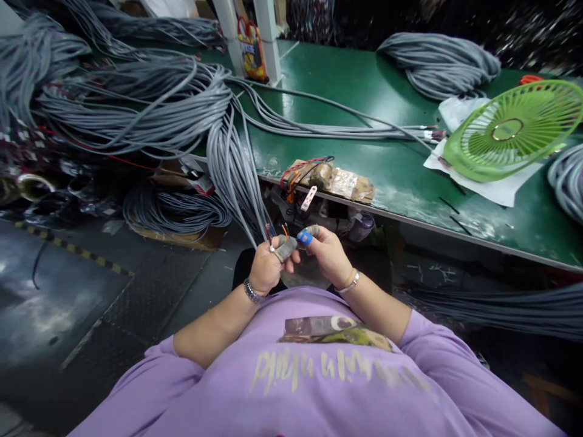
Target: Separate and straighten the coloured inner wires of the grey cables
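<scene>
My left hand (269, 262), with grey wrapping on its thumb, is closed round the end of a grey cable. Thin coloured wires (285, 230), one orange, stick up from its fingers. The grey cables (239, 176) hang from the table down to this hand. Close beside it, my right hand (328, 255) has thumb and forefinger pinched together. Blue wrapping covers that thumb and grey wrapping the forefinger. What lies in the pinch is too small to make out. Both hands are in front of my body, below the table edge.
Large bundles of grey cable (182, 109) cover the left of the green table (319, 70). A green fan (510, 130) stands on white paper at the right. A taped cardboard piece (348, 184) lies at the front edge. Another cable coil (439, 60) rests at the back.
</scene>
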`<state>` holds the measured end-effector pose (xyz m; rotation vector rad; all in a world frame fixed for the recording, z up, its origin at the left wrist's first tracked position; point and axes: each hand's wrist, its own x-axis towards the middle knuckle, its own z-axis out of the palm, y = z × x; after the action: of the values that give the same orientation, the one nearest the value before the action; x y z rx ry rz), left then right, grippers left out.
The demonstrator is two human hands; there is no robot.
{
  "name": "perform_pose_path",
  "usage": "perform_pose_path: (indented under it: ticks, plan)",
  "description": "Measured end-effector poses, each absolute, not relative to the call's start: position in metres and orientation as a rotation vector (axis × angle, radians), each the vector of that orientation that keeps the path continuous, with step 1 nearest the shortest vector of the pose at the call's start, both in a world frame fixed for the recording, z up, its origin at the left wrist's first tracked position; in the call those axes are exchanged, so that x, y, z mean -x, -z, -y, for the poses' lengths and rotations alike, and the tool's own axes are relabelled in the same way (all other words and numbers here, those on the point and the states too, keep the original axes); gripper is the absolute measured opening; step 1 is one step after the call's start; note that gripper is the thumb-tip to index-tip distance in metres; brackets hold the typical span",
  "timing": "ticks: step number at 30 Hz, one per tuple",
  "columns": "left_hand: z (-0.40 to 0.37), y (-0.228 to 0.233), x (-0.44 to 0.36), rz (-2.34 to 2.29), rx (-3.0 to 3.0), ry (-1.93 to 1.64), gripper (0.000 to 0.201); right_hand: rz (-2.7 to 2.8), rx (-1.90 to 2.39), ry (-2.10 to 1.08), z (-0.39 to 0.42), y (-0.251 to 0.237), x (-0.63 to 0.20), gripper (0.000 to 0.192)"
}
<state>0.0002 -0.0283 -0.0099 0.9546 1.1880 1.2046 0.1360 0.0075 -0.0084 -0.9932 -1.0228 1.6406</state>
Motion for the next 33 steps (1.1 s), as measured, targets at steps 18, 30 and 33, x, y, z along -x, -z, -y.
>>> perform_pose_path:
  ticks: [18,30,33]
  plan:
    - [0.033,0.010,0.001,-1.206,-1.025,-1.157,0.037,1.005,0.969,-1.680,-0.004,0.006,-0.126,0.034]
    - [0.032,0.012,0.004,-1.302,-0.937,-1.319,0.033,1.081,0.929,-1.790,-0.007,0.004,-0.135,0.038]
    - [0.033,0.011,0.003,-1.306,-0.958,-1.318,0.032,1.066,0.957,-1.767,-0.007,0.004,-0.134,0.037]
